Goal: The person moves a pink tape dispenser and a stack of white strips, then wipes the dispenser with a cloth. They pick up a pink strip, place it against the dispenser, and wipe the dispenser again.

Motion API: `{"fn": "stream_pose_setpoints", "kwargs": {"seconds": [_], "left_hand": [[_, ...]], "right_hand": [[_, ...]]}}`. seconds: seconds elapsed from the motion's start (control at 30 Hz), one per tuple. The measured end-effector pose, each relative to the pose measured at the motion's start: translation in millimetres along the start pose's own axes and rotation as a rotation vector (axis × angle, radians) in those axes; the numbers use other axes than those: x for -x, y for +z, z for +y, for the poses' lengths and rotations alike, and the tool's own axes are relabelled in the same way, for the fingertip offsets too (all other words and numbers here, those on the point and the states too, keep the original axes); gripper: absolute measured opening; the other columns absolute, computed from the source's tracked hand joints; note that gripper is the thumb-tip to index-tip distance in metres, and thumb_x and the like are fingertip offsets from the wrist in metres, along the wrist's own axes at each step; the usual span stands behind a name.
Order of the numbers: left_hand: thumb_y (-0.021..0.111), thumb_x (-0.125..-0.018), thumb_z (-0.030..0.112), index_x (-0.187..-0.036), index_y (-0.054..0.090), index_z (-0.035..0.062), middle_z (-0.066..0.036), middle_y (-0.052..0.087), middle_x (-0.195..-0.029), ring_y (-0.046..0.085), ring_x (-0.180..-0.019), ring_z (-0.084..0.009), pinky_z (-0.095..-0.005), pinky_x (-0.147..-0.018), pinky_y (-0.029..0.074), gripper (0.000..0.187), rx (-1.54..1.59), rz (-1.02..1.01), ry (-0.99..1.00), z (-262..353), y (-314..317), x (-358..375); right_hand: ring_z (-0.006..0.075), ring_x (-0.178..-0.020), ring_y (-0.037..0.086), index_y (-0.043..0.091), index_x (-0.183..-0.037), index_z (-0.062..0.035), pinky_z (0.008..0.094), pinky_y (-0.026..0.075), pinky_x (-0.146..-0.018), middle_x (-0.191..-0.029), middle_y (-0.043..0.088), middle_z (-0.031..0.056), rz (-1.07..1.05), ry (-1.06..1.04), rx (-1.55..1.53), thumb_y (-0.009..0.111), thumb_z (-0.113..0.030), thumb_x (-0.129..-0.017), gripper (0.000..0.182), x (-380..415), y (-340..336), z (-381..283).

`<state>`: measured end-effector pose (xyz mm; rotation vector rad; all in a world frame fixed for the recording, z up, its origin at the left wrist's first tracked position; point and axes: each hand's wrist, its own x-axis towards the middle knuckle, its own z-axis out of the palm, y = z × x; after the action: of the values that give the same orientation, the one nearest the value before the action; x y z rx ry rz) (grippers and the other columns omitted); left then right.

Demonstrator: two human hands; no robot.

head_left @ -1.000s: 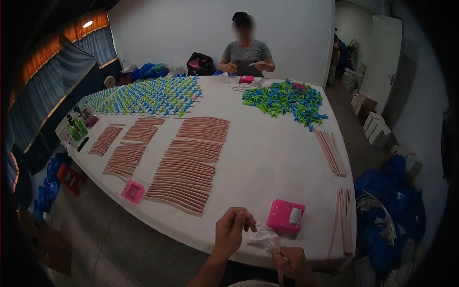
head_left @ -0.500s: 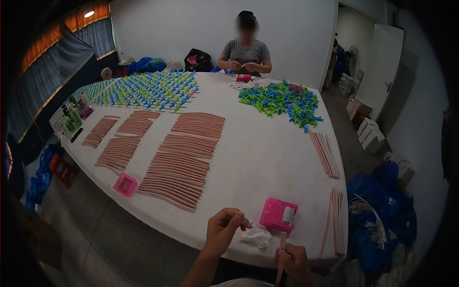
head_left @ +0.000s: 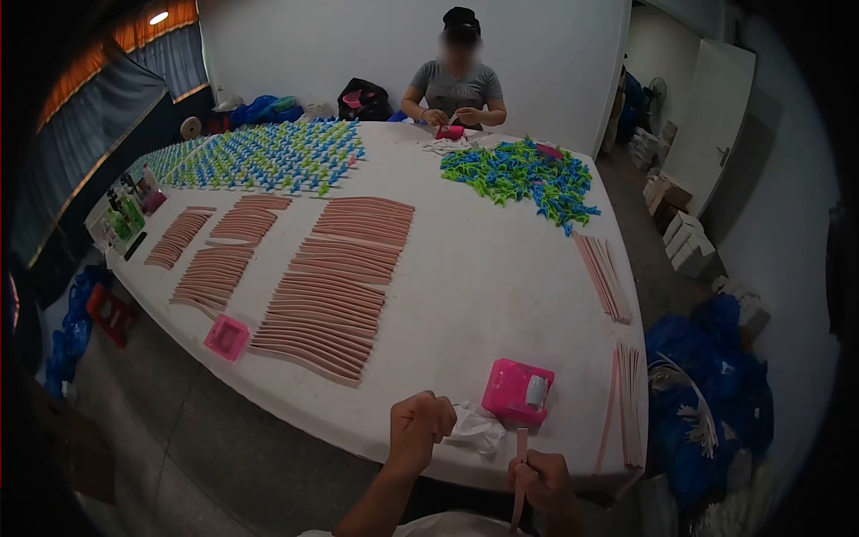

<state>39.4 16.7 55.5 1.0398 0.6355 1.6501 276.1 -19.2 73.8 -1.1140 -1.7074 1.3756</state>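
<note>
My right hand (head_left: pixel 544 481) is closed around a flat pink strip (head_left: pixel 521 447), which stands up past the fingers and runs down below them. To its left, my left hand (head_left: pixel 420 431) is held with curled fingers at the table's near edge; whether anything is inside cannot be made out. Crumpled white paper (head_left: pixel 476 431) lies between the two hands. Just beyond the right hand sits a pink box (head_left: pixel 506 390) with a silvery-grey piece (head_left: pixel 537 391) on its top.
Rows of pink strips (head_left: pixel 327 295) cover the table's (head_left: pixel 474 295) left middle, beside a small pink tray (head_left: pixel 226 337). More strips (head_left: pixel 630 403) lie along the right edge. Blue and green clips (head_left: pixel 523 179) are heaped farther back. A co-worker (head_left: pixel 458 89) sits opposite.
My left hand has rolled over and its fingers are curled tighter. My right hand keeps the strip. The whole view has shifted slightly. The co-worker's hands have moved down towards a pink box.
</note>
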Motion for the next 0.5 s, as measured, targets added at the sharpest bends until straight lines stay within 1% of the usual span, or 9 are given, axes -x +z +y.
{"fn": "stream_pose_setpoints", "kwargs": {"seconds": [0.03, 0.1, 0.13, 0.17, 0.2, 0.23, 0.3, 0.43, 0.5], "left_hand": [[0.039, -0.108, 0.026, -0.072, 0.046, 0.0067, -0.007, 0.049, -0.062, 0.044, -0.051, -0.0151, -0.0301, -0.05, 0.039, 0.041, 0.001, 0.0, 0.0, -0.8, -0.4, 1.5], [0.057, -0.101, 0.019, -0.088, 0.057, 0.0034, -0.005, 0.059, -0.074, 0.052, -0.066, -0.0119, -0.0245, -0.062, 0.04, 0.02, -0.141, -0.109, -0.13, 1.9, 2.0, 2.6], [0.057, -0.101, 0.019, -0.088, 0.057, 0.0034, -0.005, 0.059, -0.074, 0.052, -0.066, -0.0119, -0.0245, -0.062, 0.04, 0.02, -0.14, -0.11, -0.131, 4.8, 7.1, 2.3], [0.063, -0.095, 0.014, -0.097, 0.06, 0.0025, -0.006, 0.063, -0.08, 0.057, -0.074, -0.0126, -0.0258, -0.067, 0.043, 0.012, -0.228, -0.157, -0.143, 13.0, 19.0, 0.1], [0.069, -0.09, 0.009, -0.106, 0.064, 0.0016, -0.008, 0.067, -0.085, 0.062, -0.081, -0.0133, -0.0271, -0.071, 0.046, 0.018, -0.315, -0.205, -0.157, 19.7, 28.8, -1.5], [0.069, -0.09, 0.009, -0.106, 0.064, 0.0016, -0.008, 0.067, -0.085, 0.062, -0.081, -0.0133, -0.0271, -0.071, 0.046, 0.018, -0.309, -0.205, -0.164, 24.4, 35.3, -2.6], [0.079, -0.081, 0.005, -0.12, 0.063, 0.0041, -0.005, 0.069, -0.096, 0.064, -0.088, -0.0119, -0.0265, -0.074, 0.046, 0.042, -0.4, -0.309, -0.164, 28.3, 44.1, -3.8], [0.078, -0.082, 0.006, -0.117, 0.066, 0.0052, -0.004, 0.071, -0.097, 0.064, -0.087, -0.0107, -0.0249, -0.073, 0.046, 0.037, -0.384, -0.341, -0.149, 15.0, 42.2, 1.0], [0.076, -0.084, 0.004, -0.109, 0.07, 0.004, -0.004, 0.072, -0.094, 0.065, -0.084, -0.0105, -0.0247, -0.07, 0.048, 0.026, -0.413, -0.339, -0.122, 12.5, 39.5, 2.5]], "right_hand": [[0.015, -0.058, 0.062, 0.064, -0.076, -0.0015, 0.0298, 0.049, -0.056, -0.064, 0.064, 0.0066, -0.004, -0.01, 0.002, 0.054, -0.016, -0.093, 0.025, -0.2, 0.4, -0.6], [0.0151, -0.058, 0.062, 0.064, -0.076, -0.0015, 0.0297, 0.049, -0.056, -0.064, 0.064, 0.0066, -0.016, -0.014, -0.002, 0.054, -0.017, -0.094, 0.025, -0.5, 1.2, 0.6], [0.0152, -0.057, 0.062, 0.064, -0.077, -0.0015, 0.0295, 0.049, -0.056, -0.065, 0.064, 0.0066, -0.028, -0.018, -0.007, 0.054, -0.017, -0.094, 0.025, -0.8, 1.7, 1.3], [0.0152, -0.057, 0.062, 0.064, -0.077, -0.0015, 0.0295, 0.049, -0.056, -0.065, 0.064, 0.0066, -0.027, -0.016, -0.007, 0.054, -0.017, -0.094, 0.025, -1.4, 2.4, 0.6], [0.0151, -0.058, 0.063, 0.063, -0.078, 0.0003, 0.0291, 0.05, -0.056, -0.066, 0.065, 0.0076, -0.04, -0.034, 0.006, 0.052, -0.016, -0.094, 0.025, -2.5, 3.2, -1.3], [0.015, -0.06, 0.063, 0.062, -0.08, 0.0022, 0.0287, 0.05, -0.057, -0.067, 0.065, 0.0087, -0.052, -0.049, 0.02, 0.051, -0.015, -0.093, 0.024, -2.7, 3.9, -3.0], [0.0151, -0.059, 0.063, 0.063, -0.08, 0.002, 0.0289, 0.05, -0.057, -0.067, 0.065, 0.0083, -0.052, -0.078, 0.05, 0.051, -0.015, -0.094, 0.025, -4.0, 5.6, -1.8], [0.0152, -0.059, 0.063, 0.063, -0.08, 0.0008, 0.0296, 0.05, -0.056, -0.067, 0.065, 0.0071, -0.025, -0.115, 0.044, 0.052, -0.017, -0.095, 0.026, -5.4, 13.0, -9.9], [0.0154, -0.059, 0.063, 0.064, -0.08, 0.0004, 0.0297, 0.05, -0.056, -0.067, 0.065, 0.0069, -0.046, -0.097, 0.04, 0.051, -0.017, -0.095, 0.026, -5.4, 12.0, -12.3]]}}
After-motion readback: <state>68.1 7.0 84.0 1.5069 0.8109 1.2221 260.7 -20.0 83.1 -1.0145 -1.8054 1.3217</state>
